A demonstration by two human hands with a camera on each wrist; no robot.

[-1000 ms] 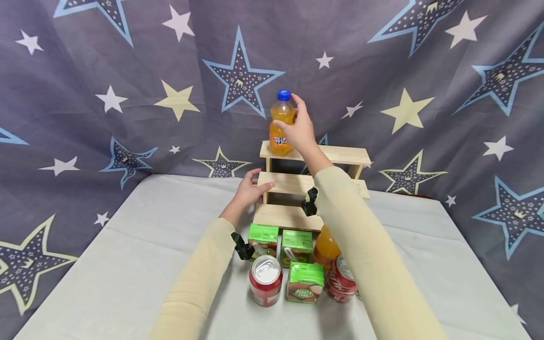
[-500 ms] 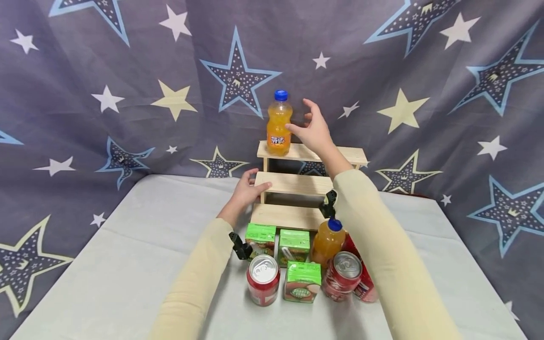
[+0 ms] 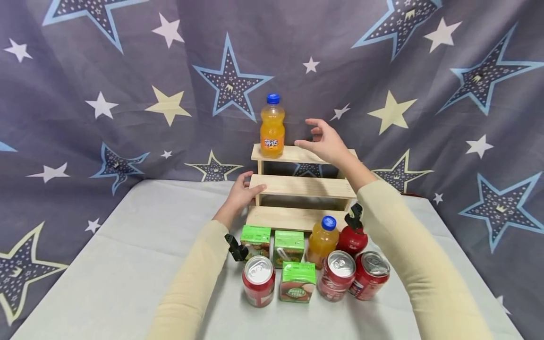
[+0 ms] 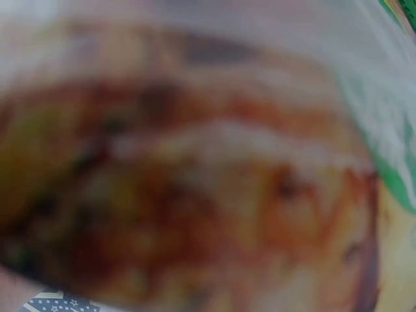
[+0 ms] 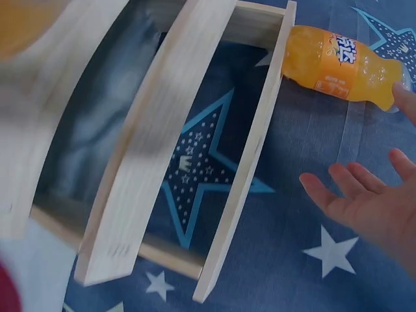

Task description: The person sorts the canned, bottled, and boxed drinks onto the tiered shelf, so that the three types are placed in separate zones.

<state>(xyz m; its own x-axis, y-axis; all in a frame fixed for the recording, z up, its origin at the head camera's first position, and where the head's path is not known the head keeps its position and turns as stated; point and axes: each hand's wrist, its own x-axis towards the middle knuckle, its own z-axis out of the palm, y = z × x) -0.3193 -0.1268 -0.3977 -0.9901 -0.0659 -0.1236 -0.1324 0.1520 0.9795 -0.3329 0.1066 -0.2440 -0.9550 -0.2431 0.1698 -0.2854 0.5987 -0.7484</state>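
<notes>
A three-step wooden display rack (image 3: 303, 186) stands on the white cloth. My left hand (image 3: 241, 191) holds the left end of its middle step, the thumb lying over the board and the fingers around the side. Upright at the left of the top step is a bottle of orange soda (image 3: 272, 130) with a blue cap. Apart from it, to its right, my right hand (image 3: 327, 144) hovers above the top step with relaxed fingers and nothing in them. The right wrist view also has this hand (image 5: 380, 205) near the soda bottle (image 5: 341, 65). A blurred printed carton (image 4: 195, 195) fills the left wrist view.
In front of the rack are green-topped drink cartons (image 3: 297, 281), a second orange soda bottle (image 3: 323, 241) and several red cans (image 3: 258, 281), close together. A red item (image 3: 352, 240) stands beside that bottle, partly behind the right wrist camera. A star-patterned curtain (image 3: 170, 71) hangs behind.
My right hand has let go of the soda bottle on the top step and moved right and down from it. The left hand has stayed on the rack.
</notes>
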